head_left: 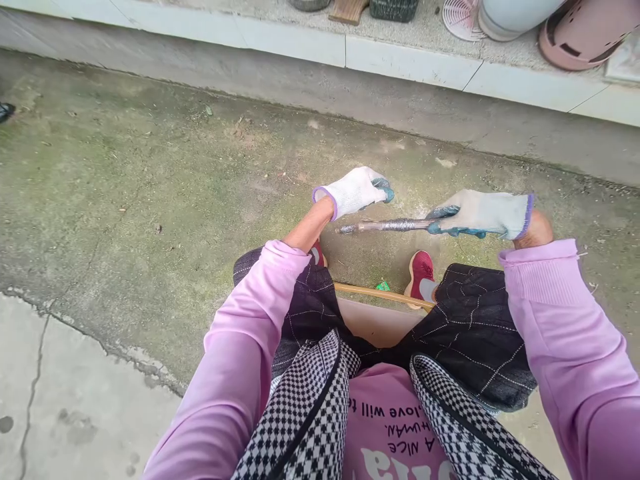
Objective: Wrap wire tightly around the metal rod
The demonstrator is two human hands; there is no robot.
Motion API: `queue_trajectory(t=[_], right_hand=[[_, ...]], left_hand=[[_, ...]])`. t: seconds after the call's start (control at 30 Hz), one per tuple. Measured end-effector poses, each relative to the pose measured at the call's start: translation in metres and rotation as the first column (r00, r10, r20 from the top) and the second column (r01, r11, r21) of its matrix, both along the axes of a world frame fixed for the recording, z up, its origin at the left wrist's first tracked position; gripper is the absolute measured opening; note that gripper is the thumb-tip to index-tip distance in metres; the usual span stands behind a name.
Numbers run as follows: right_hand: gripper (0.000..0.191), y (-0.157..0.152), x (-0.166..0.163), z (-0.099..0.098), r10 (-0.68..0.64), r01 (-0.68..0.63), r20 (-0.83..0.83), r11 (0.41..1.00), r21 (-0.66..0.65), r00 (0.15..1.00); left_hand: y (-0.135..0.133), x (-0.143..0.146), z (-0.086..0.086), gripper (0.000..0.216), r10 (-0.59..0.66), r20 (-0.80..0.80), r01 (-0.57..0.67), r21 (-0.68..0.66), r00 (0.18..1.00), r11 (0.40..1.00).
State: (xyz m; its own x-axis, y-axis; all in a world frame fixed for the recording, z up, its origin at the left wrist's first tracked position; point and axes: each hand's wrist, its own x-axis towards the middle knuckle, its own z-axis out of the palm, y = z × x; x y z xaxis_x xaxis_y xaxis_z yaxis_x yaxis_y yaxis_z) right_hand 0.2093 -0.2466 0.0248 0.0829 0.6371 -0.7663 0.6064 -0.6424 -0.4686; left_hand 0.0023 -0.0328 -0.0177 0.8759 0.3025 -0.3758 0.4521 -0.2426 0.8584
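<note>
White gloves [353, 191], blue palms [443, 213], purple cuffs [528, 215]; brown stick [370, 226], silver winding [400, 225]; lilac sleeves [240, 340]; black-and-white checked vest [313, 393]; black trousers [475, 307], white dashed grid; red shoes [421, 267]; greenish-grey ground [165, 193].

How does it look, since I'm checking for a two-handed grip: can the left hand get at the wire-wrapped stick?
Probably yes. The left hand appears close to the wire-wrapped stick, whose exposed length juts from the right hand, and no obstacle shows between them.

This looks like a home's yard: mossy concrete ground [150, 180] lies beneath the gloved fingers [384, 189], and beyond them a tiled ledge [295, 44] bears household containers [593, 33].
</note>
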Motion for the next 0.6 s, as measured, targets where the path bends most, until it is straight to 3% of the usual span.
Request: queue_trajectory(t=[0.13, 0.23, 0.33, 0.43, 0.53, 0.6], right_hand=[[0.035, 0.011, 0.004, -0.010, 0.123, -0.103, 0.384, 0.992, -0.074, 0.915], [0.036, 0.016, 0.004, -0.003, 0.041, -0.071, 0.498, 0.997, 0.042, 0.866], [0.037, 0.014, -0.001, 0.008, -0.186, 0.114, 0.382, 0.973, 0.203, 0.905], [0.038, 0.012, -0.009, 0.016, -0.408, 0.351, 0.128, 0.879, 0.321, 0.904], [0.037, 0.014, -0.017, 0.018, -0.525, 0.506, -0.049, 0.785, 0.358, 0.850], [0.035, 0.017, -0.019, 0.017, -0.560, 0.563, -0.119, 0.753, 0.340, 0.820]], left_hand=[[-0.015, 0.002, 0.001, 0.013, -0.046, -0.014, 0.043, -0.151, 0.999, 0.988], [-0.026, 0.001, 0.005, 0.010, -0.052, 0.006, 0.051, -0.300, 0.999, 0.952], [-0.031, 0.000, 0.004, 0.018, -0.044, 0.047, 0.059, -0.390, 0.998, 0.919], [-0.031, 0.002, -0.005, 0.020, -0.033, 0.036, 0.045, -0.397, 0.999, 0.917], [-0.026, 0.005, -0.015, 0.021, -0.022, 0.056, 0.041, -0.364, 0.998, 0.931], [-0.022, 0.007, -0.022, 0.019, -0.030, 0.102, 0.063, -0.343, 0.994, 0.937]])
